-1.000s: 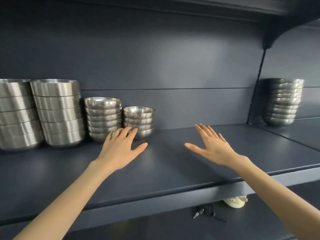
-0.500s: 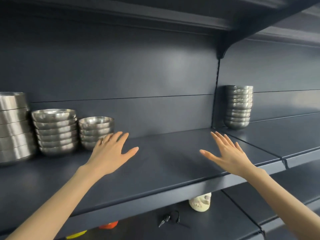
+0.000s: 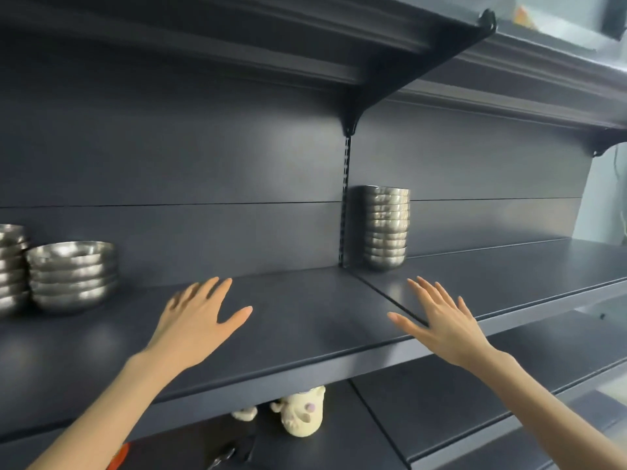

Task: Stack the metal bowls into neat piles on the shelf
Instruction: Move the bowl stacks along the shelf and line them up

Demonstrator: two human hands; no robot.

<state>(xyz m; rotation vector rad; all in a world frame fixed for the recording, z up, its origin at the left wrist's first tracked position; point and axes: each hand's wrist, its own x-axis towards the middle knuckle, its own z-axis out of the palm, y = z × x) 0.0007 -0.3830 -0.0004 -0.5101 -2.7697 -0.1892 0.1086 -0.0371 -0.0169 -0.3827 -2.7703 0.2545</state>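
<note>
Reaching over shelf point(image 3: 305, 320): left hand point(image 3: 193, 329), right hand point(image 3: 448, 330), splayed.

You had a silver bowl stack point(image 3: 386, 228) beyond your right fingers point(image 3: 432, 300), a dark slate-blue shelf point(image 3: 509, 276) beneath them, and a cream figurine point(image 3: 302, 415) lower down.

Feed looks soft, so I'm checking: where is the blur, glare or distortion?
Head view: the left hand and the left bowl stack are motion-smeared; the tall bowl stack is sharper; soft glare patches on the shelf; the wide lens bows the shelf edges.
</note>
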